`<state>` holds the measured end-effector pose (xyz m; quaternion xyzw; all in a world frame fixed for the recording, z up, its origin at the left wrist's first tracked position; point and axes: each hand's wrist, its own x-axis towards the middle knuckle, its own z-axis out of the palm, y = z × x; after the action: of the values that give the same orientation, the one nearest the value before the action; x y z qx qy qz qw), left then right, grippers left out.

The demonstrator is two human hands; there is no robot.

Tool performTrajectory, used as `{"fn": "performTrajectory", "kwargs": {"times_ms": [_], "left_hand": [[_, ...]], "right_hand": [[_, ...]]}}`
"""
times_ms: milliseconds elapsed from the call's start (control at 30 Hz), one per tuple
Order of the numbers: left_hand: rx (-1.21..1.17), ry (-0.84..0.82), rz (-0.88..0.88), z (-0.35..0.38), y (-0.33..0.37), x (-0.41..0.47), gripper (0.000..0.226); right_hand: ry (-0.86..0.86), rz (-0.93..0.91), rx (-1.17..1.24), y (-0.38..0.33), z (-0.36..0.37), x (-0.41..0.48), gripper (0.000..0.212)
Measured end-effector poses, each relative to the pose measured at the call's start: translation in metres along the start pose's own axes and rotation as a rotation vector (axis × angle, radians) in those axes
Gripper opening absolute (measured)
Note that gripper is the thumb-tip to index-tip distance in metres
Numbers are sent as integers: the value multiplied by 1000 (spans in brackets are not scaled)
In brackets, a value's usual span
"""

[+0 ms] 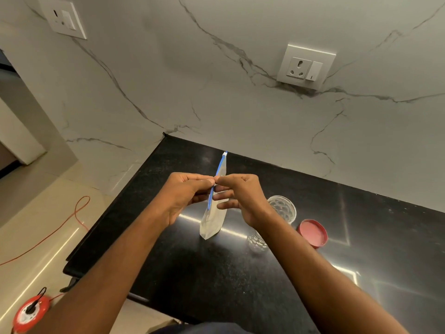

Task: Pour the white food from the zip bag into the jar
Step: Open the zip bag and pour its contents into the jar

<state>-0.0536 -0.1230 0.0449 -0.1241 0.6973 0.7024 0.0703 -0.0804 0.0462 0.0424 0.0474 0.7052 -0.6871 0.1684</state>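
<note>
A clear zip bag (213, 221) with a blue zip strip stands upright on the black counter (216, 273), white food in its lower part. My left hand (185, 195) pinches the zip strip from the left. My right hand (240, 196) pinches the same strip from the right, thumb tips almost meeting. The white slider sits at the strip's far end. A clear glass jar (281, 209) with a bubbled pattern stands uncapped just right of my right wrist, partly hidden by it.
A red lid (313, 233) lies flat on the counter to the right of the jar. A marble wall with two sockets (305, 66) backs the counter. Left of the counter's edge, an orange cable (72, 220) and a red cable reel (31, 312) lie on the floor.
</note>
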Motion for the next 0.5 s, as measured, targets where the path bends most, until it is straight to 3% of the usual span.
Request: {"fn": "performTrajectory", "kwargs": {"times_ms": [500], "left_hand": [[103, -21, 1, 4, -4, 0, 19]], "right_hand": [[70, 36, -37, 7, 2, -1, 16]]}}
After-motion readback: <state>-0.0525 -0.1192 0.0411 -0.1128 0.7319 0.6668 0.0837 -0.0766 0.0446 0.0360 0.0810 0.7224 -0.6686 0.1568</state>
